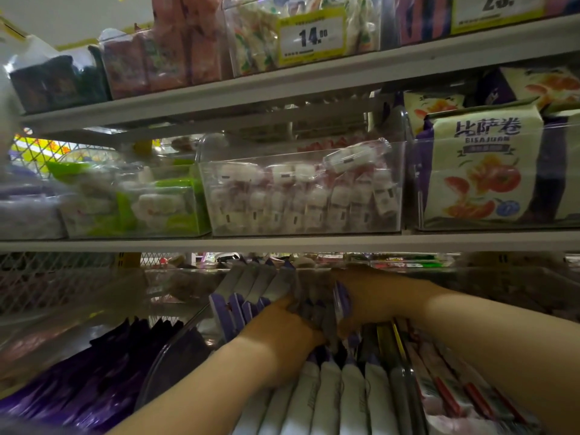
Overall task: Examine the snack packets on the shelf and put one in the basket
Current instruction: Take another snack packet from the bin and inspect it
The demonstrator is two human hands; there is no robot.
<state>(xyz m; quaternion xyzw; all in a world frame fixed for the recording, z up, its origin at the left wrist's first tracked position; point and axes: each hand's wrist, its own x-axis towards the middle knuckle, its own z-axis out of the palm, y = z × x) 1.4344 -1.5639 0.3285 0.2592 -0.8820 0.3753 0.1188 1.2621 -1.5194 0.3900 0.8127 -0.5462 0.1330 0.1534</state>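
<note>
A row of purple-and-white snack packets (251, 296) stands on edge in a clear bin on the lowest shelf. Both hands reach into this row. My left hand (282, 328) has its fingers pushed down between the packets, curled round a few of them. My right hand (370, 296) comes in from the right, fingers tucked behind a purple packet (342, 301) with the thumb in front, pinching it. More white-topped packets (329, 400) of the same row lie nearer to me. No basket is in view.
Dark purple packets (103, 372) fill the bin to the left, and red-striped packets (455, 394) the bin to the right. The shelf above (282, 241) holds clear bins of small wrapped sweets (301, 196) and cream pizza-roll bags (483, 171). A price tag (310, 36) hangs higher up.
</note>
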